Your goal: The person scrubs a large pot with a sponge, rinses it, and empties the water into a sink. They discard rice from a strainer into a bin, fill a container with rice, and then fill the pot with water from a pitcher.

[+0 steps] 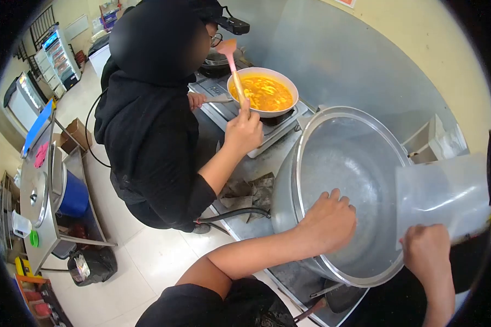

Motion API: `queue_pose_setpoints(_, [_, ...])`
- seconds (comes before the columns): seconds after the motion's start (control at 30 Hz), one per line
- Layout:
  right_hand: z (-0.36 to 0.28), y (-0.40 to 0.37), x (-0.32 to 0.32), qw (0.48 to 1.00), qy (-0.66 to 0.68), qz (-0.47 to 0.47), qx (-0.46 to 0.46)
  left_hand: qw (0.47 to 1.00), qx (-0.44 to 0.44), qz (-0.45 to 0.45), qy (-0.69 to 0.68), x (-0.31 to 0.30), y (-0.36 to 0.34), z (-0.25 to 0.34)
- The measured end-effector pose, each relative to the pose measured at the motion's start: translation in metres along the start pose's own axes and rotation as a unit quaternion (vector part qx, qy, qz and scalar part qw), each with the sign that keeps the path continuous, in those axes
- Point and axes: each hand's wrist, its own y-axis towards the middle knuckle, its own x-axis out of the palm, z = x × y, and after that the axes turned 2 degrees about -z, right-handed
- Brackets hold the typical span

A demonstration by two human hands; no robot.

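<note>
**Left hand in the tipped pot, right hand holding a tub at its rim**

The big steel pot [311, 141] lies tilted on the table [251, 229] with its mouth turned toward the person, so its long axis runs up and away from both hands. The left hand [330, 220] is the nearer one: it rests open against the inner wall, just above the lower rim, fingers loosely spread. The right hand [428, 253] is closed around the lower edge of a cloudy plastic tub [444, 193], which it holds at the right side of the pot's mouth; whether tub and rim touch cannot be told. Well beyond the left hand, a co-worker's hand [244, 131] grips a spatula [232, 54] over a pan [290, 82] of orange soup.
</note>
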Motion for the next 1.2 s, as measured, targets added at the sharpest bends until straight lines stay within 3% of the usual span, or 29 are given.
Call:
queue_pose_setpoints(0.07, [0.003, 0.006, 0.004, 0.991, 0.035, -0.07, -0.106, 1.0, -0.005, 0.018, -0.005, 0.0, 0.0, 0.001])
queue_pose_setpoints(0.13, [0.012, 0.011, -0.002, 0.992, 0.059, -0.058, -0.093, 1.0, -0.003, 0.012, -0.013, -0.003, 0.0, 0.001])
queue_pose_setpoints(0.23, [0.011, 0.013, -0.01, 1.0, -0.024, 0.001, 0.004, 1.0, -0.008, 0.001, -0.02, -0.006, -0.001, 0.002])
queue_pose_setpoints(0.37, [0.005, 0.005, 0.018, 0.999, -0.017, -0.031, -0.004, 1.0, -0.018, 0.004, -0.022, -0.004, 0.001, 0.002])
queue_pose_setpoints(0.47, [0.007, 0.008, 0.014, 0.994, 0.063, -0.067, -0.061, 1.0, -0.019, 0.003, -0.019, -0.005, 0.0, 0.001])
queue_pose_setpoints(0.67, [0.016, 0.01, 0.003, 0.994, -0.045, 0.077, 0.063, 0.999, -0.007, 0.031, -0.024, -0.006, 0.001, 0.001])
queue_pose_setpoints(0.73, [0.006, 0.008, 0.017, 0.998, -0.029, 0.053, 0.036, 0.999, -0.012, 0.033, -0.027, -0.007, 0.002, 0.001])
queue_pose_setpoints(0.8, [0.004, 0.009, 0.025, 0.99, 0.07, -0.055, -0.108, 0.999, -0.023, 0.038, -0.028, -0.008, 0.0, 0.002])
queue_pose_setpoints(0.87, [0.008, 0.012, 0.014, 0.987, 0.089, -0.053, -0.126, 0.998, -0.037, 0.0, -0.048, -0.007, 0.0, 0.002])
queue_pose_setpoints(1.0, [0.022, 0.01, -0.02, 0.996, -0.015, 0.085, -0.02, 0.996, -0.049, -0.053, -0.047, -0.005, 0.003, 0.0])
queue_pose_setpoints(1.07, [0.021, 0.001, -0.019, 0.986, -0.057, 0.153, 0.031, 0.966, 0.115, 0.227, -0.047, -0.001, 0.004, 0.001])
queue_pose_setpoints(1.1, [0.016, -0.002, -0.009, 0.982, -0.04, 0.178, 0.05, 0.966, 0.115, 0.229, -0.04, -0.002, 0.002, 0.004])
queue_pose_setpoints(1.17, [0.0, -0.007, 0.02, 0.977, 0.024, 0.209, 0.037, 0.913, 0.128, 0.388, -0.003, -0.013, -0.007, 0.018])
queue_pose_setpoints(1.2, [-0.005, -0.01, 0.027, 0.975, 0.027, 0.219, 0.036, 0.912, 0.129, 0.39, 0.007, -0.012, -0.02, 0.026])
